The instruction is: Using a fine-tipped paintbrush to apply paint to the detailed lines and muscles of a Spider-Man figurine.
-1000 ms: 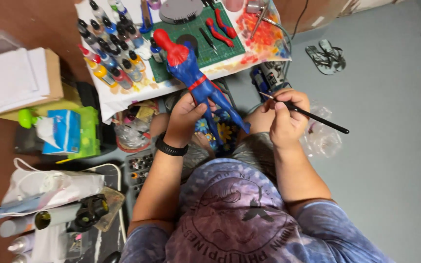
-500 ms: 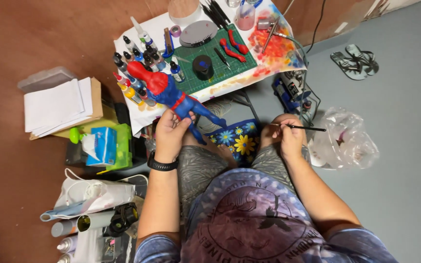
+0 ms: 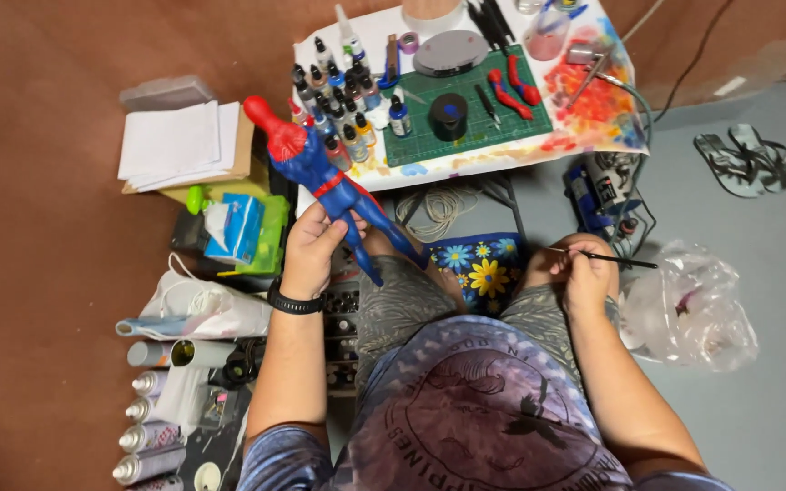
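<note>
Brown floor, cluttered paint-stained low table (image 3: 502, 159) at upper centre: left hand (image 3: 313, 245) is gripping red-and-blue plastic action figure (image 3: 325, 186) by its legs, long axis slanting toward upper left, while right hand (image 3: 584, 273) is pinching thin black paintbrush (image 3: 607, 259), well apart.

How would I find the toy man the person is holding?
Look just left of the small paint-splattered table, beside its rows of little bottles. The left hand grips the figure by its legs. It alone is person-shaped: red head, blue body, red belt.
</note>
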